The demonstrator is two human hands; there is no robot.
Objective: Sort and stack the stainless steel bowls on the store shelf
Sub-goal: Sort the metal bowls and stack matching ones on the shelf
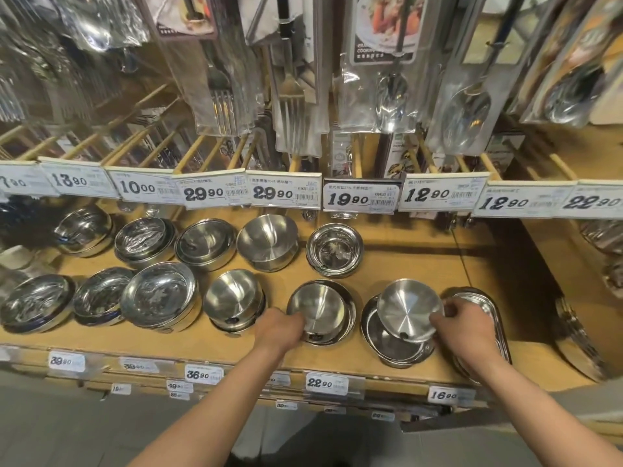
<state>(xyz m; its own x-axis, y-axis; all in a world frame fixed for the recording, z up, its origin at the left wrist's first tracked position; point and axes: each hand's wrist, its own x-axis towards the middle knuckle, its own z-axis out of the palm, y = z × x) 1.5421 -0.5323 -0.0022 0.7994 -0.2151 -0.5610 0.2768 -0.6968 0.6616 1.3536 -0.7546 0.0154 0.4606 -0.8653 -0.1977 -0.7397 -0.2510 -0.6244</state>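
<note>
Right hand (463, 326) fingers pinch tilted small bowl (409, 310) over wide bowl (392, 338); left hand (281, 326) grips nested bowl (318, 310). Slip, clatter risked.

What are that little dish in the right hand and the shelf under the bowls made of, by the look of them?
The small dish, held tilted by the right hand, looks like brushed stainless steel: silvery, with fine circular grain and soft glare rather than mirror shine. The shelf looks like light wood or a wood-look laminate: matte tan surface, no reflections. Which of the two cannot be told.
</note>
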